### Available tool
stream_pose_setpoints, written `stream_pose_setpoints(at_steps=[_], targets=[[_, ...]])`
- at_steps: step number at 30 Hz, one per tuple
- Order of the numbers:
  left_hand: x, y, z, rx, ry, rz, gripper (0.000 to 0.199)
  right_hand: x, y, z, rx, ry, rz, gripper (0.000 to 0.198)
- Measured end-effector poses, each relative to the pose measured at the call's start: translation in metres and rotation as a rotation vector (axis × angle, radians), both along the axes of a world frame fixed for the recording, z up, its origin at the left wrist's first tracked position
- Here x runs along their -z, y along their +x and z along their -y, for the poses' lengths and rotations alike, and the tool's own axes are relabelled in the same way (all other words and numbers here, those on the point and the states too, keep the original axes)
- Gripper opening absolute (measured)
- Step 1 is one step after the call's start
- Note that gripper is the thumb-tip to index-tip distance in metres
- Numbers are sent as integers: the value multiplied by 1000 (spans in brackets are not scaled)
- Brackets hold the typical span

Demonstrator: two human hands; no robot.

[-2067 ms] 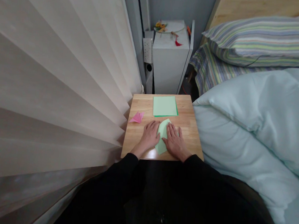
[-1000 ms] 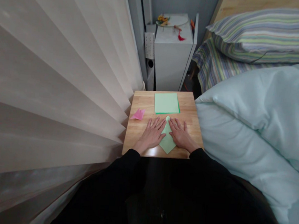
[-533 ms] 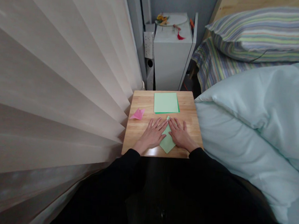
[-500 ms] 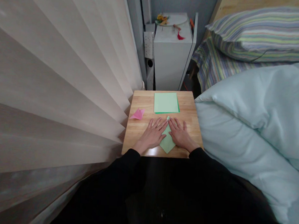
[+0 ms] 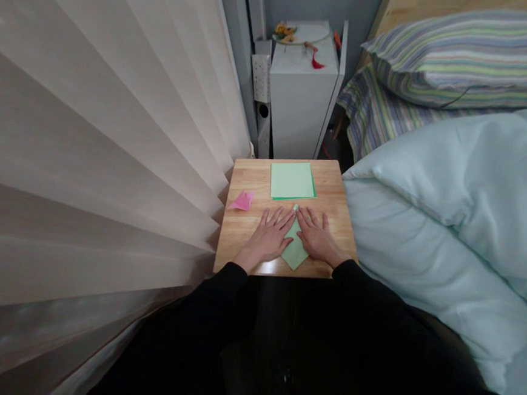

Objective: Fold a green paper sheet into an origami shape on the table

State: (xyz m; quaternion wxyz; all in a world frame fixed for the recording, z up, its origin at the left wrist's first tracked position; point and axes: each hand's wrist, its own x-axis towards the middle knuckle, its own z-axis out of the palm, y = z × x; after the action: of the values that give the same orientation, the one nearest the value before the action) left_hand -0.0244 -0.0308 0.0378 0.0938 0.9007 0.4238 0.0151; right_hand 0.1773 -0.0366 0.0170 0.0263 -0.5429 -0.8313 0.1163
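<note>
A green sheet of origami paper point(image 5: 295, 255), folded to a kite-like shape, lies on the small wooden table point(image 5: 236, 244) with one point toward me. My left hand point(image 5: 270, 233) rests flat along its left side, fingers spread. On the right side my right hand point(image 5: 318, 233) lies flat too, fingertips close to the left ones near the paper's far tip. Both hands cover much of its edges. Beyond them is a stack of light and darker green square paper point(image 5: 293, 180). A pink folded paper figure point(image 5: 244, 201) sits left of my left hand.
Pale pleated curtains point(image 5: 112, 149) hang close along the table's left. To the right is a bed with a light blue quilt point(image 5: 426, 222) and a striped pillow point(image 5: 475, 59). A white cabinet point(image 5: 301, 103) stands behind the table, with small items on top.
</note>
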Motion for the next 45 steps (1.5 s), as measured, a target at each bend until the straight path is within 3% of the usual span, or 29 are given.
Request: stream_pose_setpoints(at_steps=[45], targets=[[0, 4, 1, -56, 42, -6, 72, -14, -9, 3, 19, 81, 69, 61]])
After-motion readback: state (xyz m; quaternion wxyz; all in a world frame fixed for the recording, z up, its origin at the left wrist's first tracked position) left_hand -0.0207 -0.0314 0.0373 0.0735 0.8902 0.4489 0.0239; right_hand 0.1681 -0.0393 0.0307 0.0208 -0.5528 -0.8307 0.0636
